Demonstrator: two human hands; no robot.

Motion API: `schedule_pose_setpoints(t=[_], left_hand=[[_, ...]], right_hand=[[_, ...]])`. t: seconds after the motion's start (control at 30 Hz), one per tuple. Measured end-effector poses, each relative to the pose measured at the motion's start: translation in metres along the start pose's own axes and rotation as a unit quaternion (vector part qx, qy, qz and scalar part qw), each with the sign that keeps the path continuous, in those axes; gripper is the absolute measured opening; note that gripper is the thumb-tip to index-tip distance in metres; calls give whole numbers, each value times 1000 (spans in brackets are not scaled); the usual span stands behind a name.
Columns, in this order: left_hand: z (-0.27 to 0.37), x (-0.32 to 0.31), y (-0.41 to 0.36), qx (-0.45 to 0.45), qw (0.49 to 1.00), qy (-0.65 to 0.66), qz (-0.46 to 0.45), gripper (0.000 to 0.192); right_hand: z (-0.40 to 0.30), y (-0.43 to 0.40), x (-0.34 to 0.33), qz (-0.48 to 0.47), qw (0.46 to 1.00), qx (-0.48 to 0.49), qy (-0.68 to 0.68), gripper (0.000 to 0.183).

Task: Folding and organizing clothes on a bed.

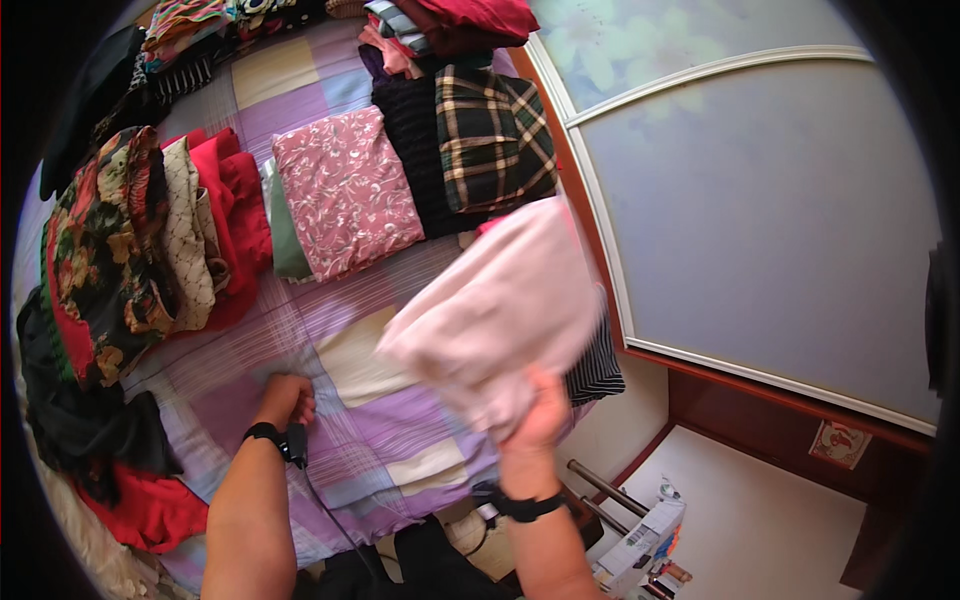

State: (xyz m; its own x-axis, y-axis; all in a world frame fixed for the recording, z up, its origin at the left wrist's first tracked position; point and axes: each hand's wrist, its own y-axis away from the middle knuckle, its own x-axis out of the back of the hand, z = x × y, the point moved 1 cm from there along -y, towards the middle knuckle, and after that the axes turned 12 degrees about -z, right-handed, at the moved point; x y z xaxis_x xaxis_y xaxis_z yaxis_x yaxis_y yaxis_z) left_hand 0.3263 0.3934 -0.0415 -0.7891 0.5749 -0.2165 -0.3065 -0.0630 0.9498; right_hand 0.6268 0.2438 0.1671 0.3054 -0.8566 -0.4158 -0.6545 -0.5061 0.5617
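My right hand (538,412) grips the near edge of a pale pink folded cloth (502,307), which is blurred and raised above the bed's right side. Beneath and beside that cloth, part of a dark striped garment (598,367) shows. My left hand (286,401) rests on the purple checked bedsheet (367,360) with its fingers curled and nothing visible in them. Beyond the hands lies a folded pink floral cloth (349,191) on top of a green one (289,225). A folded dark plaid garment (491,139) sits to its right, next to a black knitted piece (409,142).
Left on the bed are a floral scarf (112,255), red clothing (232,202) and a black garment (90,420). More folded clothes (457,26) lie at the far edge. A sliding-door wardrobe (757,217) borders the right side. A cable (334,506) hangs from the left wrist device.
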Motion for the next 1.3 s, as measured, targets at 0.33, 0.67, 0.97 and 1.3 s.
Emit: schedule_pose_setpoints(t=[0.33,0.67,0.97,1.3], left_hand=[[3,5,6,28,999,-25,22,18],[8,-9,10,10,1000,-18,15,20],[9,-10,9,23,999,-19,19,17],[-2,-5,2,-6,1000,0,6,14]], right_hand=[[14,-62,12,-26,553,294,780,47],[-12,-184,18,31,511,182,840,64],[-103,-158,39,25,828,255,498,35],[-15,-13,75,-166,980,-22,-110,60]])
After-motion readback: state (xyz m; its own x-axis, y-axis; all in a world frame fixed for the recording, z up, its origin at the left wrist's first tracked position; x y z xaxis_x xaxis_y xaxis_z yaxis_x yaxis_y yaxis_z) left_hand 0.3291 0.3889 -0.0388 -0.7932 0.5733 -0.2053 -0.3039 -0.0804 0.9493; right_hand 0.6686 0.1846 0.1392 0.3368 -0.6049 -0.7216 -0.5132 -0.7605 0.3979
